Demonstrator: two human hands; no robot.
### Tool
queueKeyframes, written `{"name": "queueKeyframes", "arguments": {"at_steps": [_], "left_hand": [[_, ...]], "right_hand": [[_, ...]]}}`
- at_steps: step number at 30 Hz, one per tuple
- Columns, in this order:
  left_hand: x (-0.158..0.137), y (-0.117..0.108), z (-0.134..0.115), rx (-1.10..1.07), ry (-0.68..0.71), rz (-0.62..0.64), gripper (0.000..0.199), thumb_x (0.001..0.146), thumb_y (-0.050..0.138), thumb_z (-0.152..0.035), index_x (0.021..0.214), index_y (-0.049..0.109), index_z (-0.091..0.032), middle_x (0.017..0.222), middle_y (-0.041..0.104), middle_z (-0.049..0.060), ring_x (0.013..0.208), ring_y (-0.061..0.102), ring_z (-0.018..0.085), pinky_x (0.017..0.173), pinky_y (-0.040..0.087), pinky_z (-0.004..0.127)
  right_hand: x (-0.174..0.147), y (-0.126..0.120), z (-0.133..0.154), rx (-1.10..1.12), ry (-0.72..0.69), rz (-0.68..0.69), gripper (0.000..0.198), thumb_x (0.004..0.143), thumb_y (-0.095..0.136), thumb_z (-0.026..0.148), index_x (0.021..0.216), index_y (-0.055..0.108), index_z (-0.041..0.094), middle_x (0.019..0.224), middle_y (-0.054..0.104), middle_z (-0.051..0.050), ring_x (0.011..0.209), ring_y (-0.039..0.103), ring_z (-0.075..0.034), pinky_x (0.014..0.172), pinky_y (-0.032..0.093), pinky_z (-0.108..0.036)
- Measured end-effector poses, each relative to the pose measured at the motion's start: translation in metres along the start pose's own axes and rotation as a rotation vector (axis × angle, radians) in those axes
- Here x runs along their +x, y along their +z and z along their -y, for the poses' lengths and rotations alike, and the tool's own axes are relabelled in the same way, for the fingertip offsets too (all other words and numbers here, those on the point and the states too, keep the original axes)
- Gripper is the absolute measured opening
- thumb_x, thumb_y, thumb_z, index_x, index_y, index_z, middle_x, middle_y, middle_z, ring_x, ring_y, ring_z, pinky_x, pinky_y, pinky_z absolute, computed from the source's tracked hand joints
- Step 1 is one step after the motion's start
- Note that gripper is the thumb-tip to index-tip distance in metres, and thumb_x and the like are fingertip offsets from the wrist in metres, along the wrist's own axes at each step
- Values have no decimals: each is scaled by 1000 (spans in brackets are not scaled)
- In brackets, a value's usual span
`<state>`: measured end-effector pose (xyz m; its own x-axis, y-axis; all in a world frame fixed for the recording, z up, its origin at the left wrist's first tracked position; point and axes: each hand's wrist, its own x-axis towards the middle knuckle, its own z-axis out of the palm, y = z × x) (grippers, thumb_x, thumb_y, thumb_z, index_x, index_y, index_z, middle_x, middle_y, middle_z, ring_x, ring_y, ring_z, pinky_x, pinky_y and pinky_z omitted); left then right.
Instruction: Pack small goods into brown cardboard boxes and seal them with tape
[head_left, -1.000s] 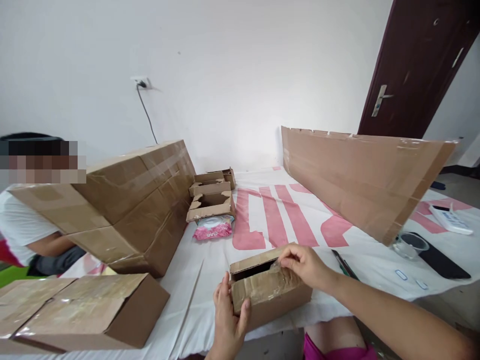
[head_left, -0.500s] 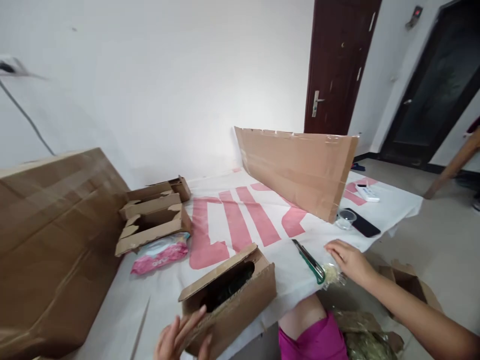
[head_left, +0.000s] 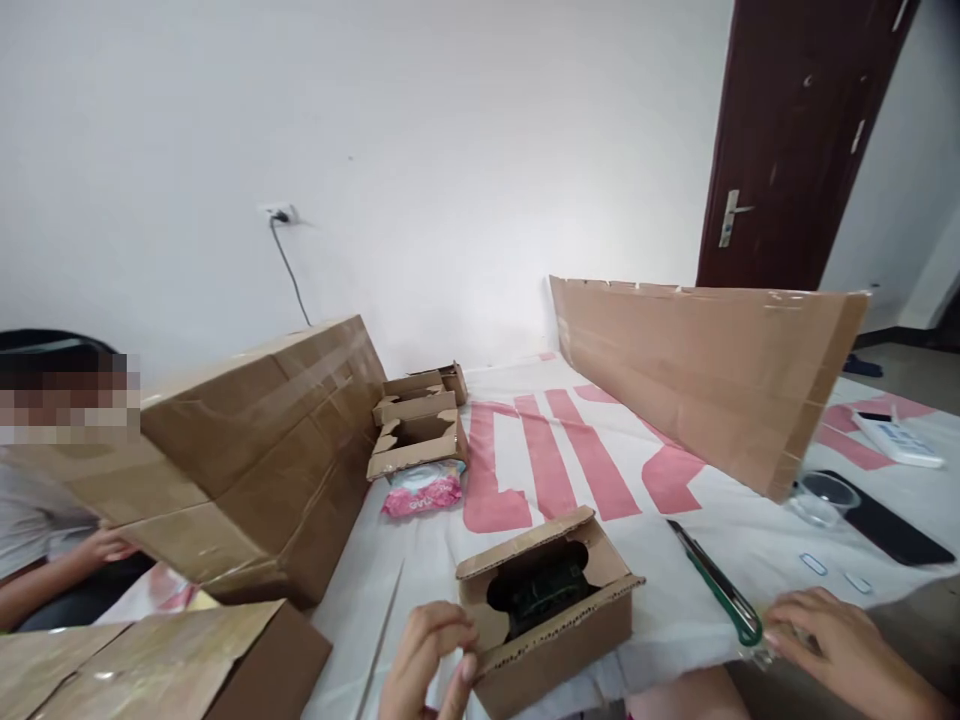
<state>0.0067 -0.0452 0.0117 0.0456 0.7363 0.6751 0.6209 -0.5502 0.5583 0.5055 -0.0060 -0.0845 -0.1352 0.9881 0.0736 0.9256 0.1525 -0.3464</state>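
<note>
The small cardboard box (head_left: 559, 660) stands near the front edge of the table (head_left: 649, 545), with its top open, and a dark thing (head_left: 547, 595) lies inside; what it is exactly cannot be told. The left hand (head_left: 427, 660) is at the left end of this box, half open. Its fingers are bent and touch the box edge, and the thumb is parted from them, at the near corner. The right hand (head_left: 844, 645) is well apart from the box, low on the right side, with the back upward and the fingers curled. Its fingertips are just beside the handle end of the green knife (head_left: 716, 580), near some clear tape (head_left: 757, 655). Whether these fingers hold the tape cannot be told.

One second ago, the right hand was on the top of the box, and only a narrow dark opening was visible; now the opening is wide. Half a second ago, the right hand was already away from the box, above the crumpled tape. The view has turned back toward the left, so the large box (head_left: 277, 450) shows more fully again.
</note>
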Motion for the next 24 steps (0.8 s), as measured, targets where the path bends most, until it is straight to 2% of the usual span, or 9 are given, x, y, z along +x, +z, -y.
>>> {"name": "queueKeyframes", "arguments": {"at_steps": [2,4,7,9,13,17,21,24], "left_hand": [[13,-10,8,94,-127,-18,18,87,60,-39,99,66,-26,106,63,9,102,63,26,84,55,39],[24,-12,14,143,-226,23,32,81,68,-39,110,65,-28,127,57,11,120,56,31,96,50,48],[32,-1,20,73,-326,243,45,69,77,-28,113,68,-29,148,42,11,134,44,36,108,39,56],[30,9,22,-6,-392,359,45,65,76,-17,108,71,-29,149,42,11,135,44,36,110,38,54],[19,17,25,-94,-415,347,46,66,73,-13,110,71,-28,146,46,12,136,43,36,112,36,53],[13,15,22,-107,-412,320,54,64,69,-5,112,69,-29,145,46,10,136,43,33,112,36,50],[14,15,17,-107,-424,302,53,63,68,-4,110,70,-28,144,47,10,136,43,32,112,36,50],[16,17,17,-120,-453,294,53,62,67,-3,109,70,-26,143,47,11,135,43,33,112,36,50]], "right_hand": [[8,0,-10,38,38,-61,35,83,53,52,93,76,28,93,76,-10,89,70,-32,81,53,-46],[16,-3,-16,53,52,-144,33,82,54,51,93,75,27,90,76,-11,84,71,-31,77,54,-44],[26,-12,-9,50,-13,-234,32,82,54,52,87,74,27,89,76,-10,85,70,-30,77,55,-42],[33,-18,6,52,-76,-248,34,83,52,53,86,73,26,89,75,-9,84,70,-29,77,56,-43],[48,-32,56,113,-183,-260,35,88,49,52,87,73,26,90,74,-8,85,69,-28,78,56,-43],[70,-56,121,247,-293,-267,34,91,48,51,90,70,25,96,72,-7,92,67,-25,82,55,-39],[92,-77,187,333,-484,-68,23,92,52,41,95,68,25,100,69,-7,97,64,-23,86,53,-36],[102,-79,226,353,-650,66,12,86,61,26,96,67,22,103,68,-6,99,62,-21,87,51,-34]]}}
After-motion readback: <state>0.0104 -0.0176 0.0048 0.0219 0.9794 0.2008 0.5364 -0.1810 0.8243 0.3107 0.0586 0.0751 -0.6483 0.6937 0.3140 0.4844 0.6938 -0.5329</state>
